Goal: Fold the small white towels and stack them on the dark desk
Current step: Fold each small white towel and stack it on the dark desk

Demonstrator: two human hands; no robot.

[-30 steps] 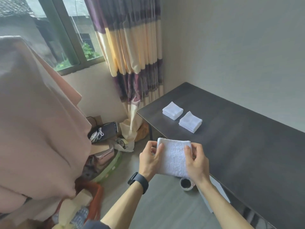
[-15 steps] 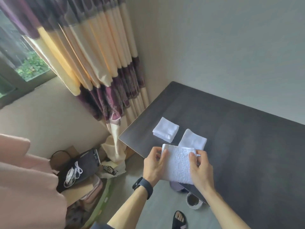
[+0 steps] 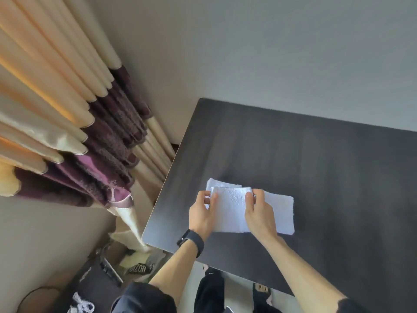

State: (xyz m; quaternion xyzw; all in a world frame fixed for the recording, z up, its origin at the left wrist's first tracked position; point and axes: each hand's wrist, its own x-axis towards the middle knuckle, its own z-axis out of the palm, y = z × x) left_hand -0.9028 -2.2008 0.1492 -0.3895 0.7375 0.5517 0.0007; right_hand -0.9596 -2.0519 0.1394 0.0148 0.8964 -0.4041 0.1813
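Observation:
A folded white towel (image 3: 230, 208) hangs between both my hands above the dark desk (image 3: 316, 168). My left hand (image 3: 202, 214), with a black watch on its wrist, pinches the towel's left edge. My right hand (image 3: 259, 213) pinches its right edge. Behind the held towel, one stack of folded white towels (image 3: 220, 183) shows only its far corner. A second stack of folded towels (image 3: 283, 213) lies on the desk just right of my right hand, partly hidden by it.
A striped cream and purple curtain (image 3: 79, 136) hangs left of the desk. Bags and clutter (image 3: 101, 274) lie on the floor below the desk's left corner. A grey wall (image 3: 270, 53) backs the desk. My legs and a sandalled foot (image 3: 261, 290) show at the bottom.
The camera has swung right and down, and I have come up to the desk. The held towel has moved from in front of the desk edge to above the two stacks.

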